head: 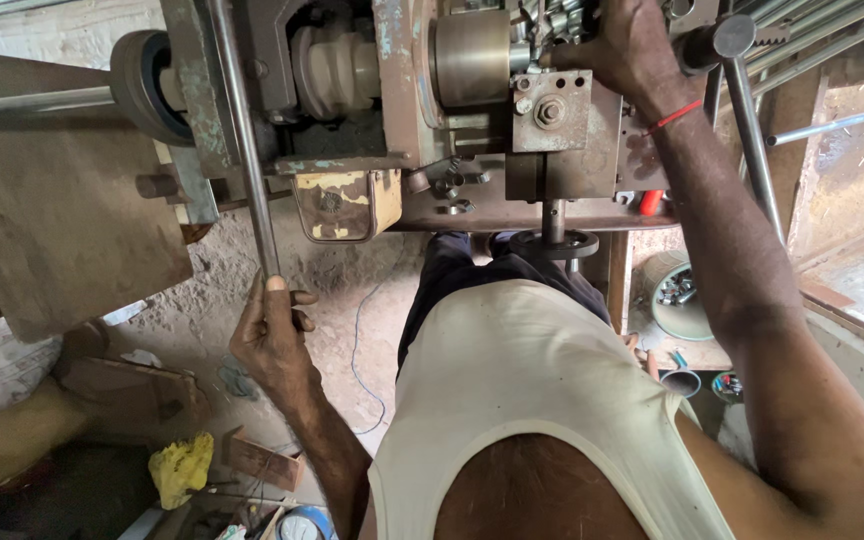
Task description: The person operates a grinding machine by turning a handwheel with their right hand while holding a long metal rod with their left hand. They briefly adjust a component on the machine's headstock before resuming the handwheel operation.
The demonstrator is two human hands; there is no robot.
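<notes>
I look down over my white vest at an old metal machine point(472, 190) with worn paint. My left hand point(270, 335) is closed around the lower end of a long steel rod point(242, 130) that runs up past the machine's left side. My right hand point(624, 48), with a red thread on the wrist, reaches up over the machine and grips a part near a black-knobbed lever point(717, 40); what lies under the fingers is hidden. A round handwheel point(554, 243) sits on a shaft just in front of my legs.
A rubber-rimmed wheel point(147, 85) and a flat board point(52, 210) stand at the left. A round tin of small metal parts point(680, 295) sits at the right. A yellow cloth point(180, 468), wood scraps and a blue wire point(357, 345) lie on the dirt floor. Steel rods point(812, 30) lean upper right.
</notes>
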